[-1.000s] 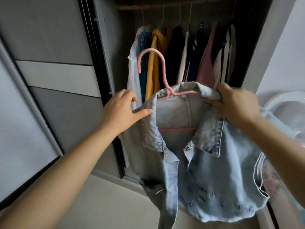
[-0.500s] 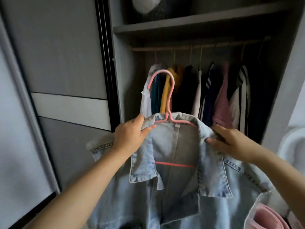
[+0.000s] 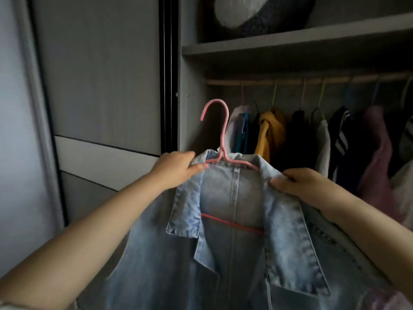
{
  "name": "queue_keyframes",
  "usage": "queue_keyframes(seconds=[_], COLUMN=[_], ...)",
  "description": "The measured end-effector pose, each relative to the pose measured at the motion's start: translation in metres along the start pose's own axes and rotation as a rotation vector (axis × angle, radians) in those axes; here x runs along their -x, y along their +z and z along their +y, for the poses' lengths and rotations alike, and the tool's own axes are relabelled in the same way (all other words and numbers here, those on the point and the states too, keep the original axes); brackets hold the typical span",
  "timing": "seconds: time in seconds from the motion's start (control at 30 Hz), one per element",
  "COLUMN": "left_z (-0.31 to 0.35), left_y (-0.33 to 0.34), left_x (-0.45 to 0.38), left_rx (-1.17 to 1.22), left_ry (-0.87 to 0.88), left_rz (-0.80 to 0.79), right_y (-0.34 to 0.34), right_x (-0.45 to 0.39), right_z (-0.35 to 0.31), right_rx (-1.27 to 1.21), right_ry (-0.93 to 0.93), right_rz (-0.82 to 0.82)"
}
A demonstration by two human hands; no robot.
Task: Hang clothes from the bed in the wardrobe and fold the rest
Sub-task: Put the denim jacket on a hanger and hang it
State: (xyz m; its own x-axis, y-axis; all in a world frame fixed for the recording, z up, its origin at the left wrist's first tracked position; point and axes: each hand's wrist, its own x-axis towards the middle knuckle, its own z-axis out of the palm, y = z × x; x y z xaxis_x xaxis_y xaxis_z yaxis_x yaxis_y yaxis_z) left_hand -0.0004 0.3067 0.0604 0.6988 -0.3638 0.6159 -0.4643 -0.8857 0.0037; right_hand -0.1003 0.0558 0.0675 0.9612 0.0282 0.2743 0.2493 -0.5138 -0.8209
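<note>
A light blue denim jacket (image 3: 234,253) hangs on a pink hanger (image 3: 220,130) that I hold up in front of the open wardrobe. My left hand (image 3: 176,170) grips the jacket's left shoulder at the collar. My right hand (image 3: 299,182) grips the right shoulder and collar. The hanger's hook points up and left, below the wooden rail (image 3: 308,81) and apart from it. The hanger's lower bar shows inside the open collar.
Several garments (image 3: 272,133) hang on the rail to the right of the hook: white, teal, yellow, black, striped, pink. A shelf (image 3: 290,44) above holds a dark and white plush thing (image 3: 257,14). The grey sliding door (image 3: 100,86) stands at the left.
The jacket on its hanger has risen toward the rail and come closer to the wardrobe. My view has tilted up, so the shelf and rail now show. Both hands keep their hold.
</note>
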Motion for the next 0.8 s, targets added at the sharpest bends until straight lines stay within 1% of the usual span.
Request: queue_keyframes(seconds=[0.07,0.13,0.2,0.27,0.37,0.47,0.53,0.6,0.7,0.8], left_z=[-0.020,-0.042,-0.064,-0.081,-0.099,-0.118,-0.132,-0.145,-0.168,-0.188], left_y=[0.012,0.023,0.035,0.048,0.060,0.061,0.060,0.059,0.054,0.048], left_x=[-0.024,-0.047,-0.070,-0.090,-0.115,-0.141,-0.160,-0.178,-0.204,-0.222], left_rx=[-0.026,0.035,0.095,0.044,-0.033,-0.102,-0.134,-0.160,-0.269,-0.313], left_ry=[0.055,0.047,0.010,-0.047,-0.118,-0.117,-0.106,-0.035,0.166,0.337], left_rz=[-0.116,-0.123,-0.031,0.020,0.039,0.179,0.294,0.417,0.562,0.638], right_y=[-0.002,-0.005,-0.004,-0.002,0.006,0.024,0.042,0.058,0.075,0.081], right_x=[-0.017,-0.032,-0.050,-0.069,-0.100,-0.141,-0.175,-0.207,-0.259,-0.313], right_z=[0.002,0.002,-0.001,-0.005,-0.015,-0.023,-0.031,-0.044,-0.059,-0.070], right_rx=[-0.207,-0.329,-0.406,-0.462,-0.543,-0.555,-0.493,-0.461,-0.453,-0.426], right_ry=[0.083,0.108,0.114,0.138,0.206,0.195,0.157,0.164,0.185,0.140], right_rz=[-0.034,-0.018,0.008,0.050,0.098,0.168,0.229,0.259,0.324,0.457])
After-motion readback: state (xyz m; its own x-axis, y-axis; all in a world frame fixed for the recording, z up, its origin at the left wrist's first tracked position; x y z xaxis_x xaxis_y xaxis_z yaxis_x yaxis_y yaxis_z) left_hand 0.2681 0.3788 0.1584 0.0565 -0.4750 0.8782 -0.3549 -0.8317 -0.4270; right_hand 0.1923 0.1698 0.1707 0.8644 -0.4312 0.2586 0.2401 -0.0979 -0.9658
